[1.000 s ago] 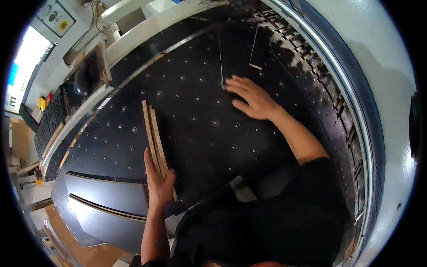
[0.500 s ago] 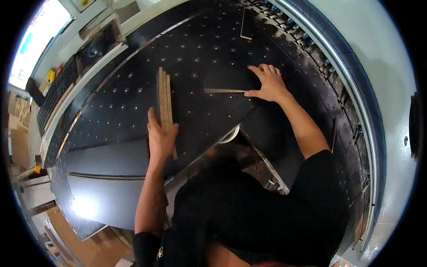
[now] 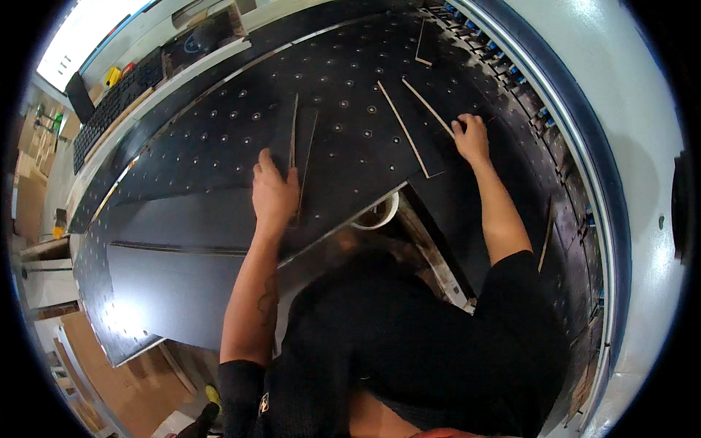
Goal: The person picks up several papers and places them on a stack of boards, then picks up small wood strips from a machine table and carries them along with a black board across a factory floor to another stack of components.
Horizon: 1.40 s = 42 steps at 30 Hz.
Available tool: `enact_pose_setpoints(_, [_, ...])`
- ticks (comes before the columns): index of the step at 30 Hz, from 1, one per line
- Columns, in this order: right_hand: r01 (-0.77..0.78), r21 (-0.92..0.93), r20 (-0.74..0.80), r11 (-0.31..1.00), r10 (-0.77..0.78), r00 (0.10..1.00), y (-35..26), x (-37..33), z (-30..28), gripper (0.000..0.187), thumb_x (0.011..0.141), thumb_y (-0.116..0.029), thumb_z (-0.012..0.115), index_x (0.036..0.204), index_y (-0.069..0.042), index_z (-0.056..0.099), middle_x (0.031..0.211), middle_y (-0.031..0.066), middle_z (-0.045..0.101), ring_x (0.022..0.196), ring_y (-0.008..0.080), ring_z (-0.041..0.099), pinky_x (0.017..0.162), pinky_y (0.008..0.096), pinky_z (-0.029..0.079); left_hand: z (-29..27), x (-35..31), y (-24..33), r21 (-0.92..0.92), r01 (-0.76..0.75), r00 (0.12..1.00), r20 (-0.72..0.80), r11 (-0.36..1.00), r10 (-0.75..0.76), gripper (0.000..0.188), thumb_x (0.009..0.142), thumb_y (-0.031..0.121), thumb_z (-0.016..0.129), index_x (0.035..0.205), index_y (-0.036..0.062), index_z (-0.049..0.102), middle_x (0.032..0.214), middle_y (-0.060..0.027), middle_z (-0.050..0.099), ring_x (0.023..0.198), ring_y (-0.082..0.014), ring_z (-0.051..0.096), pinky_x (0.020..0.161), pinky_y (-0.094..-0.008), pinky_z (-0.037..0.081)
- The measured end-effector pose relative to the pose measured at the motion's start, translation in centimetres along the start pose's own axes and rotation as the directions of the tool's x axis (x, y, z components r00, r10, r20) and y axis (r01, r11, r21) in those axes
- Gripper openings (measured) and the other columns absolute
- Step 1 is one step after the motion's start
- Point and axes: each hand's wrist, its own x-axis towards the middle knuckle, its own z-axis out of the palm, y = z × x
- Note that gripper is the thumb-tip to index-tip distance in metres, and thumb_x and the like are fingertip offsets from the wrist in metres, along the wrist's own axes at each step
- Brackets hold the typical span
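My left hand (image 3: pixel 276 193) is closed round a dark board strip (image 3: pixel 294 135) with a pale, thin edge, lying on the black table. Beside it, on its right, lies another dark strip (image 3: pixel 307 150), partly covered by the hand. My right hand (image 3: pixel 473 137) pinches the near end of a dark strip (image 3: pixel 428 106) whose light edge slants up and left. Between the two hands a separate strip (image 3: pixel 402 129) lies at a slant, touched by neither hand.
Large dark panels (image 3: pixel 175 281) rest at the left of the dotted table (image 3: pixel 343 87). A white ring-shaped part (image 3: pixel 394 212) shows in the gap before me. A curved machine rail (image 3: pixel 577 124) bounds the right; a keyboard (image 3: pixel 117 109) stands far left. Another strip (image 3: pixel 422 44) lies at the back.
The stack with brown edges upright at my left hand now shows as dark strips lying flatter. My right hand has moved right and closed on a strip's end; the strips there lie differently.
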Motion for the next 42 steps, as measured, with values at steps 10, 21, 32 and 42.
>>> enact_pose_setpoints(10, [0.065,0.105,0.079,0.992,-0.074,0.994,-9.5,-2.6,-5.2,0.047,0.084,-0.037,0.075,0.124,-0.016,0.063,0.118,0.0154,0.059,0.114,0.0368,0.058,0.092,0.0464,0.051,-0.5,-0.4,0.9,0.079,-0.09,0.994,-0.052,0.993,0.095,0.07,0.088,0.021,0.07,0.146,-0.0011,0.037,0.126,-0.0273,0.057,0.116,-0.0477,0.056,0.093,-0.0523,0.051])
enact_pose_setpoints(21, [-0.165,0.608,0.358,0.776,-0.083,0.93,-16.6,-4.7,-2.3,0.054,0.088,-0.017,0.076,0.138,-0.007,0.058,0.125,0.0118,0.066,0.114,0.023,0.063,0.099,0.0345,0.048,-0.6,-1.3,2.9,-0.031,0.058,0.995,0.085,0.998,-0.056,0.059,0.087,0.015,0.068,0.139,0.0017,0.043,0.113,-0.031,0.062,0.107,-0.0485,0.061,0.089,-0.0565,0.051])
enact_pose_setpoints(32, [0.38,0.822,0.195,0.423,-0.837,0.511,-43.1,-16.5,-1.7,0.053,0.08,-0.017,0.077,0.131,-0.013,0.062,0.117,0.0147,0.062,0.112,0.0333,0.059,0.1,0.0423,0.047,-18.2,-16.3,-9.0,-0.178,0.416,0.739,-0.505,0.892,-0.446,0.071,0.087,0.013,0.073,0.149,0.0016,0.04,0.13,-0.0228,0.058,0.113,-0.0335,0.062,0.099,-0.0426,0.048])
enact_pose_setpoints(42, [0.697,0.609,0.291,0.378,-0.924,0.247,-58.3,-28.0,3.9,0.054,0.086,-0.034,0.073,0.135,-0.016,0.057,0.122,0.0173,0.056,0.117,0.0365,0.054,0.1,0.0482,0.048,-19.4,-23.2,-15.8,-0.098,0.757,0.507,-0.535,0.646,-0.676,0.082,0.088,0.03,0.073,0.152,0.0023,0.031,0.13,-0.0319,0.055,0.119,-0.0486,0.054,0.103,-0.0522,0.044])
